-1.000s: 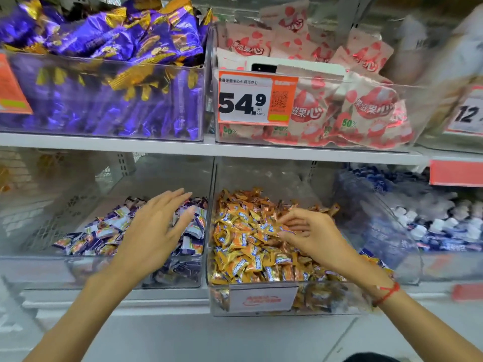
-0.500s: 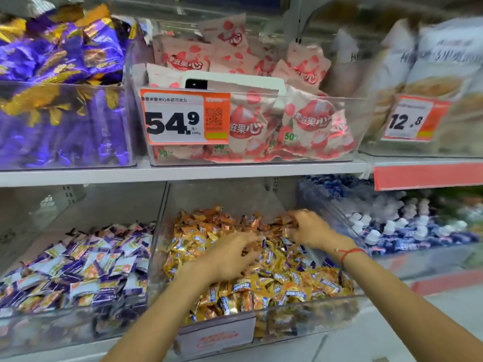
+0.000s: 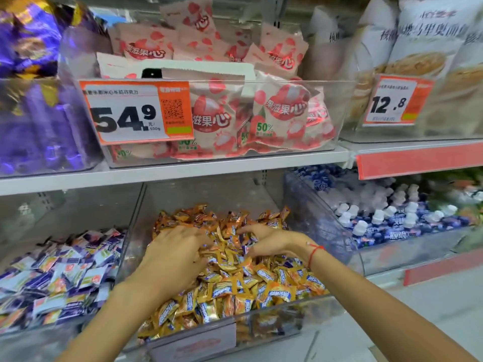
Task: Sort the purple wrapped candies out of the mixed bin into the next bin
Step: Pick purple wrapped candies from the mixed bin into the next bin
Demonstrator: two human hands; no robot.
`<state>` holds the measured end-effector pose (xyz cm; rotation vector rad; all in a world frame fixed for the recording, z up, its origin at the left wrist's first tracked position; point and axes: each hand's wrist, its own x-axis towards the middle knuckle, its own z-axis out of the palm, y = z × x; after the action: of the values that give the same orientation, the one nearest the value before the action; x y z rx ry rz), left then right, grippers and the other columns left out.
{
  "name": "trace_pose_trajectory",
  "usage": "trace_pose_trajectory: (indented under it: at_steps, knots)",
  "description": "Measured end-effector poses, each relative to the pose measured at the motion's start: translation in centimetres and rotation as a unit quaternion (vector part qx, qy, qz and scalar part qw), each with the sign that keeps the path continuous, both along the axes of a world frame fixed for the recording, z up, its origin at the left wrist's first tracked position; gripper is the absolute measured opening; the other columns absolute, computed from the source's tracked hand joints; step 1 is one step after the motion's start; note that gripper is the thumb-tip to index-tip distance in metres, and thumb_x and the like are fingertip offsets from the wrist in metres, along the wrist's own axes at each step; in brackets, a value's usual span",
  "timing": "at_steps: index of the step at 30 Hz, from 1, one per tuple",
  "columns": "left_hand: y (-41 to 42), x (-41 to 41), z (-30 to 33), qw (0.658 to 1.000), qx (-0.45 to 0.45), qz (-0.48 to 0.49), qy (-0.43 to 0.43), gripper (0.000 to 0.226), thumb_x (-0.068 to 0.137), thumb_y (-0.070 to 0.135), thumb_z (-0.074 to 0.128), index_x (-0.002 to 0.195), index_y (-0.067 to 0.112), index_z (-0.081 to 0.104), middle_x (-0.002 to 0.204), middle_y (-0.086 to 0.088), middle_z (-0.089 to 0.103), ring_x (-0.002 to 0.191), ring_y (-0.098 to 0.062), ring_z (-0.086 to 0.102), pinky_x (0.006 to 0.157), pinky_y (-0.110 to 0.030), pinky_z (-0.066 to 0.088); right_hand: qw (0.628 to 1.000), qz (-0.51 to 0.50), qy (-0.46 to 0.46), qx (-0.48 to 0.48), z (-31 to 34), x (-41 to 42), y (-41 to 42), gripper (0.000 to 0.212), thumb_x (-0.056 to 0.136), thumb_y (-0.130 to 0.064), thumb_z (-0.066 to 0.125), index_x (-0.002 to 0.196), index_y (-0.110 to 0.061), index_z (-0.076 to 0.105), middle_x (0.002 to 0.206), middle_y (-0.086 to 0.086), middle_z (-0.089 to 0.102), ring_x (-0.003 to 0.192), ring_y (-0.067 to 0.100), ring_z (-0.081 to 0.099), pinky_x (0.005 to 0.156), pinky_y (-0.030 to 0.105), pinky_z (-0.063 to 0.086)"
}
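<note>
head view: store shelf [image 3: 183, 171], clear bins [image 3: 300, 307].

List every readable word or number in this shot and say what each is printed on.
"54.9", "500g": orange price tag on the pink-packet bin.
"12.8": price tag on the upper right bin.
"果滋果心", "50%": pink packets.
Fine print on both tags, the candy wrappers, the white bags and the lower bin label: too small or blurred.

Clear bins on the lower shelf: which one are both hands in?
The middle bin of orange-gold candies; left hand and right hand rest there, between purple-candy and blue-candy bins.
</note>
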<state>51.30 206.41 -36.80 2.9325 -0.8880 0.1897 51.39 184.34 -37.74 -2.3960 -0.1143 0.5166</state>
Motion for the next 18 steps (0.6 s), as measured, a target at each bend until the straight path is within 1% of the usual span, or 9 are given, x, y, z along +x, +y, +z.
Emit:
trace_pose_trajectory:
  at_steps: [3,5,6,9,10,12,14,16,18]
  knots:
    - [-0.1,-0.4,-0.3,0.995,-0.092,0.024,-0.009,0.039,0.1,0.03,0.043,0.139,0.036,0.043,0.145,0.015,0.043,0.134,-0.008,0.038,0.108,-0.029,0.032,0.997,0.017,-0.056,0.057,0.0,-1.0,0.2,0.069,0.084,-0.001,0.068,0.141,-0.029,0.041,0.151,-0.003,0.033,0.138,0.022,0.037,0.103,0.023,0.038]
    - [-0.6,-0.9,-0.3,0.986,-0.167,0.022,-0.005,0.039,0.103,0.027,0.038,0.141,0.033,0.042,0.145,0.015,0.044,0.133,-0.008,0.039,0.105,-0.028,0.033,0.99,0.051,-0.091,0.098,-0.1,-1.9,0.1,0.065,0.085,-0.002,0.069,0.137,-0.031,0.043,0.147,-0.011,0.036,0.137,0.008,0.034,0.099,0.011,0.036]
    - [-0.8,-1.0,-0.2,0.981,-0.192,0.018,0.001,0.04,0.103,0.027,0.036,0.143,0.032,0.041,0.145,0.015,0.043,0.133,-0.008,0.039,0.105,-0.027,0.033,0.985,0.063,-0.099,0.128,0.1,-2.6,0.1,0.065,0.086,-0.001,0.067,0.137,-0.031,0.042,0.146,-0.013,0.038,0.135,0.003,0.034,0.098,0.01,0.037]
    - [-1.4,-0.8,-0.3,0.976,-0.213,-0.021,0.038,0.041,0.104,0.033,0.032,0.145,0.033,0.039,0.145,0.017,0.042,0.134,-0.007,0.039,0.108,-0.027,0.033,0.982,0.065,-0.08,0.161,0.4,-4.2,-0.6,0.066,0.088,0.005,0.062,0.14,-0.027,0.036,0.141,-0.004,0.049,0.133,0.008,0.043,0.102,0.032,0.045]
    - [-1.5,-0.7,-0.4,0.978,-0.197,-0.042,0.061,0.041,0.104,0.036,0.031,0.143,0.034,0.042,0.143,0.018,0.044,0.132,-0.006,0.04,0.108,-0.029,0.034,0.982,0.065,-0.088,0.152,0.7,-4.6,-0.9,0.063,0.09,0.004,0.06,0.139,-0.026,0.036,0.139,-0.004,0.053,0.131,0.006,0.045,0.103,0.034,0.043]
    - [-1.3,-0.6,-0.9,0.985,-0.129,-0.075,0.091,0.037,0.103,0.041,0.032,0.135,0.037,0.049,0.135,0.02,0.051,0.127,-0.005,0.045,0.107,-0.03,0.034,0.988,0.075,-0.109,0.085,0.8,-5.3,-1.9,0.053,0.093,-0.001,0.059,0.138,-0.025,0.043,0.137,-0.008,0.055,0.125,-0.002,0.048,0.102,0.03,0.044]
    - [-0.8,-0.5,-1.5,0.989,-0.079,-0.087,0.087,0.035,0.101,0.047,0.036,0.132,0.04,0.051,0.133,0.02,0.051,0.129,-0.003,0.04,0.109,-0.027,0.028,0.985,0.082,-0.153,-0.017,0.6,-5.7,-2.7,0.04,0.095,-0.014,0.06,0.132,-0.029,0.055,0.129,-0.011,0.061,0.108,0.003,0.06,0.093,0.029,0.051]
    - [-0.5,-0.6,-1.6,0.989,-0.077,-0.089,0.087,0.036,0.098,0.049,0.041,0.132,0.042,0.05,0.135,0.02,0.05,0.131,-0.003,0.036,0.109,-0.026,0.026,0.972,0.082,-0.195,-0.102,0.1,-5.9,-3.1,0.032,0.096,-0.03,0.058,0.128,-0.034,0.059,0.113,-0.007,0.07,0.086,0.01,0.067,0.083,0.032,0.054]
    - [-0.2,-0.8,-1.2,0.989,-0.08,-0.093,0.087,0.036,0.096,0.049,0.046,0.131,0.043,0.051,0.131,0.021,0.053,0.124,-0.003,0.041,0.104,-0.025,0.032,0.966,0.069,-0.207,-0.142,0.1,-6.1,-3.3,0.034,0.099,-0.038,0.05,0.132,-0.033,0.055,0.115,-0.004,0.07,0.093,0.009,0.065,0.085,0.028,0.05]
